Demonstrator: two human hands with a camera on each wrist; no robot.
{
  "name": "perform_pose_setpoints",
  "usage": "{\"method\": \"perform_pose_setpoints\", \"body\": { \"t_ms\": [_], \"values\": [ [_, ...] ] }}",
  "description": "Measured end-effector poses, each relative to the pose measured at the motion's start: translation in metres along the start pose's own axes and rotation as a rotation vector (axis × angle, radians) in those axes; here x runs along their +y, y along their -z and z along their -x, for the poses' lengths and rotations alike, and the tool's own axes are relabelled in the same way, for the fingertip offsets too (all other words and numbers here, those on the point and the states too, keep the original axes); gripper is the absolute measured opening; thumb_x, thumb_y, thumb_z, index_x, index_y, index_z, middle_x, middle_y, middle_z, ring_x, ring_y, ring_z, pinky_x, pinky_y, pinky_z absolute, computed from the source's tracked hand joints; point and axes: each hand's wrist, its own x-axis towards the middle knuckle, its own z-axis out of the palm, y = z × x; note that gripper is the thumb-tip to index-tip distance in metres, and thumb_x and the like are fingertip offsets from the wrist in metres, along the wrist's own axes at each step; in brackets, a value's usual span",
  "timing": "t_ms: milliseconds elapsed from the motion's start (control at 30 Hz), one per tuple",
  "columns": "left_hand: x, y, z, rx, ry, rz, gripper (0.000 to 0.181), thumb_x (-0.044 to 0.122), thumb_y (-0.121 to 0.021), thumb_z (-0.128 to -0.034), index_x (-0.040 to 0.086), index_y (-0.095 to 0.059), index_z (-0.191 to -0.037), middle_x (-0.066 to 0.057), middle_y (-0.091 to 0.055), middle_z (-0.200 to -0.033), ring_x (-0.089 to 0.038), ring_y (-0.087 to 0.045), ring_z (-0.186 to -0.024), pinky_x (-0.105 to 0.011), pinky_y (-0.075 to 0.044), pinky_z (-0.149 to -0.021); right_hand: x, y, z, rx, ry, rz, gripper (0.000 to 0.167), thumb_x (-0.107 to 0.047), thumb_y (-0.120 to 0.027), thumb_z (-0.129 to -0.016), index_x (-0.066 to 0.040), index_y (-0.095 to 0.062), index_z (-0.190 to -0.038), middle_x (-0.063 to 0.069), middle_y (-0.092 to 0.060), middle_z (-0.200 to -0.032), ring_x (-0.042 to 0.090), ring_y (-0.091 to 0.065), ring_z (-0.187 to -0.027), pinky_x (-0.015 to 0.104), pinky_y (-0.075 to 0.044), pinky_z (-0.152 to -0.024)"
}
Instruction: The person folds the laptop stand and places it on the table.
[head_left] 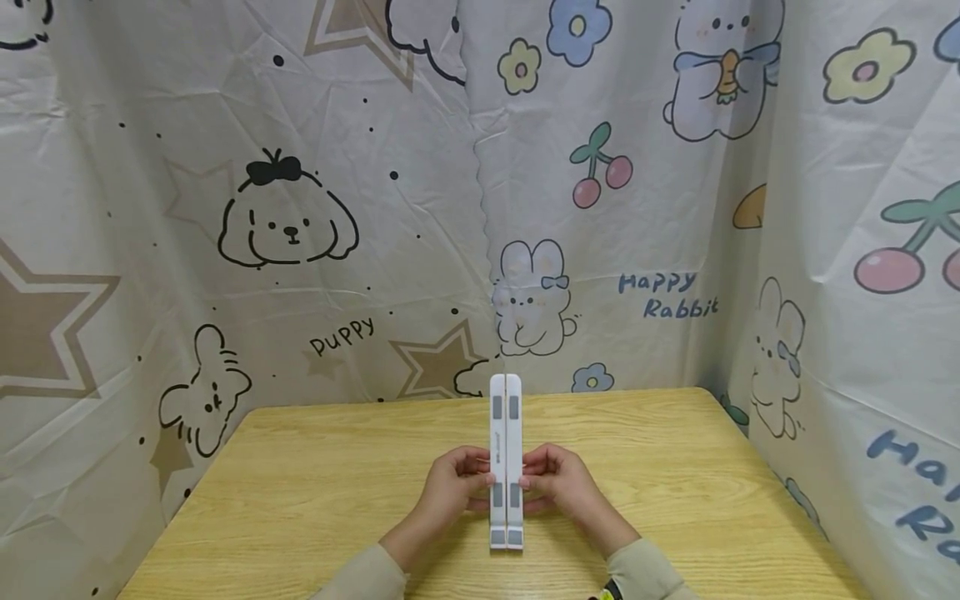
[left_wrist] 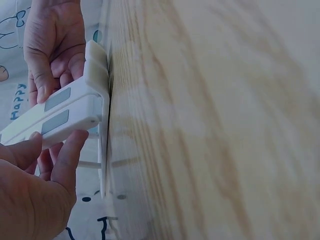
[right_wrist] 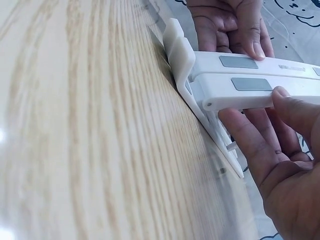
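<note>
Both bare hands are clamped on one thing, from opposite sides; the left hand (head_left: 452, 482) pinches one bar of a white, plastic-looking folding stand (head_left: 514, 454) made of two long narrow bars, and the right hand (head_left: 560, 482) grips the other; each thumb lies on the upper face, with fingers curled round underneath. The stand is over the middle of a yellow, wood-grained worktop (head_left: 337, 467), its two bars side by side and pointing away from the person; small grey rectangular pads (head_left: 497, 495) sit along the bars, and white upturned lips (right_wrist: 182, 55) form the near end; a thin white strip (left_wrist: 104, 135) slants away under the bars, close along the worktop, though I cannot tell whether it touches.

To handle it well, I would match the pressure of both hands and leave the thumbs level, so that neither bar runs ahead of the other; the grip looks best on the plain sides, with fingertips clear of the joint between bar and strip, where skin could get nipped; any shift should be slow and even, since the slim parts may twist. As for containers, none shows in these views, so there are no contents to tell of.
</note>
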Motion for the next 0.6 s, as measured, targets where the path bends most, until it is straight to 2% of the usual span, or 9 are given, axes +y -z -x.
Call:
{"method": "perform_pose_setpoints", "body": {
  "t_ms": [300,433,500,600],
  "values": [
    [-0.001,-0.003,-0.001,0.008,0.016,-0.003,0.028,0.001,-0.071,-0.0942,-0.003,-0.064,-0.121,-0.014,-0.064,-0.108,-0.018,-0.067,-0.087,-0.045,-0.065,-0.073,0.001,-0.002,-0.001,0.028,-0.002,0.023,0.033,0.006,-0.074,-0.088,0.009,-0.059,-0.117,0.010,-0.068,-0.096,0.020,-0.069,-0.084,0.053,-0.064,-0.072],
    [0.001,-0.003,0.001,0.005,0.018,0.000,0.028,0.002,-0.071,-0.0944,-0.003,-0.064,-0.122,-0.014,-0.064,-0.108,-0.019,-0.067,-0.089,-0.044,-0.065,-0.075,-0.002,0.000,-0.001,0.011,0.007,0.046,0.033,0.006,-0.073,-0.089,0.009,-0.059,-0.118,0.014,-0.067,-0.099,0.020,-0.069,-0.085,0.053,-0.063,-0.074],
    [0.002,-0.003,0.003,0.003,0.012,-0.008,0.029,0.001,-0.071,-0.0942,-0.004,-0.064,-0.122,-0.015,-0.065,-0.109,-0.018,-0.067,-0.090,-0.044,-0.064,-0.077,-0.006,0.001,-0.001,-0.007,0.008,0.088,0.031,0.004,-0.074,-0.090,0.008,-0.060,-0.117,0.015,-0.068,-0.101,0.020,-0.069,-0.086,0.052,-0.064,-0.076],
    [0.004,-0.003,0.006,0.001,-0.008,-0.057,0.031,-0.001,-0.071,-0.0931,-0.005,-0.065,-0.123,-0.016,-0.066,-0.109,-0.017,-0.065,-0.091,-0.041,-0.064,-0.079,-0.015,0.006,-0.002,-0.035,0.018,0.221,0.027,-0.003,-0.076,-0.091,0.004,-0.065,-0.115,0.013,-0.070,-0.101,0.020,-0.069,-0.088,0.048,-0.064,-0.077]
  ]
}}
